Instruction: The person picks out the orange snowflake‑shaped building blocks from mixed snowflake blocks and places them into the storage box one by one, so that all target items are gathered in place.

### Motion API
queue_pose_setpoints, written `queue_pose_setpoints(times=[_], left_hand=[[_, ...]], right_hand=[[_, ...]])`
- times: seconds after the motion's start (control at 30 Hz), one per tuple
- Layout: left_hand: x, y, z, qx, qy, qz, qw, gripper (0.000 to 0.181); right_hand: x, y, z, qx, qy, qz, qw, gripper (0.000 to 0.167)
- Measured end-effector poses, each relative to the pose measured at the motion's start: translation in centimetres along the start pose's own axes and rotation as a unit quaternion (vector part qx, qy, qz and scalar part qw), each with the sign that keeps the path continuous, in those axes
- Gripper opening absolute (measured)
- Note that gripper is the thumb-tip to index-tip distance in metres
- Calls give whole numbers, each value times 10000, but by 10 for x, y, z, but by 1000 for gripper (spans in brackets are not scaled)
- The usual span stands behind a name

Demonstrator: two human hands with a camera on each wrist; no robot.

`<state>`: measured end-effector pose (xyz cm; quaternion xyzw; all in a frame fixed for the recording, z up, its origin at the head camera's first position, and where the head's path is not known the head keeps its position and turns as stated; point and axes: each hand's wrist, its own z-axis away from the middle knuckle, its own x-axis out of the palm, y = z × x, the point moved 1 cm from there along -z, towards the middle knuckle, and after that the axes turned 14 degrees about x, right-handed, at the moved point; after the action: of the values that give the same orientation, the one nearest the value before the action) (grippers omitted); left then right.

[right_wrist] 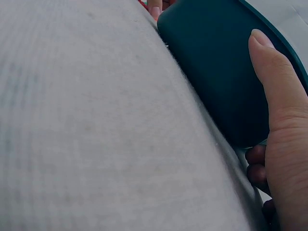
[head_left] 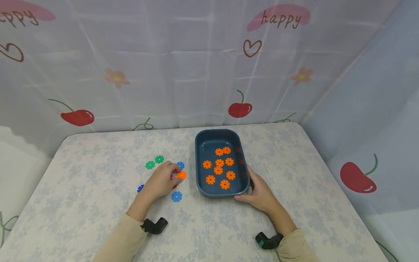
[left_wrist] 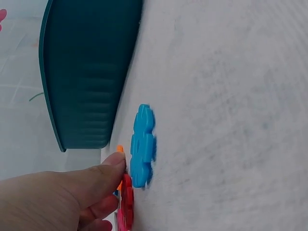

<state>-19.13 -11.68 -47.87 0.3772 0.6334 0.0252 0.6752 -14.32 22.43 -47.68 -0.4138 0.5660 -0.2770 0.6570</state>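
Note:
My left hand (head_left: pixel 160 182) pinches an orange flower-shaped plastic disc (head_left: pixel 182 175) between thumb and fingers, left of a dark blue bin (head_left: pixel 222 195). Beneath those fingers, partly covered, lie red discs (left_wrist: pixel 126 202). A light blue disc (head_left: pixel 176 197) lies just nearer than the hand, and another blue disc (head_left: pixel 180 165) just beyond it. With my right hand (head_left: pixel 261 193) I hold the bin's near right corner, thumb (right_wrist: pixel 274 72) against the outer wall and the other fingers curled round the side. Several orange discs (head_left: pixel 230 175) lie spread on the bin's floor.
Two green discs (head_left: pixel 150 165) lie beyond my left hand. A darker blue disc (head_left: pixel 140 188) shows partly behind my left wrist. The table (head_left: pixel 98 163) has a pale patterned cloth and ends at a printed curtain (head_left: pixel 196 72).

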Motion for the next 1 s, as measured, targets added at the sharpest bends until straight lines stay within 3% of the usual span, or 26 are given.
queue_pose_setpoints(times=[0.27,0.47,1.0], left_hand=[[1,4,-1,76,-11,123,9999,27],[4,7,-3,-75,-150,191,9997,25],[0,9,-1,-299,-163,447,9984,31]], right_hand=[[0,0,-1,-23,-11,18,10000,113],[0,1,-1,-11,-43,-33,10000,113],[-1,-1,-1,-105,-47,43,9999,112]])
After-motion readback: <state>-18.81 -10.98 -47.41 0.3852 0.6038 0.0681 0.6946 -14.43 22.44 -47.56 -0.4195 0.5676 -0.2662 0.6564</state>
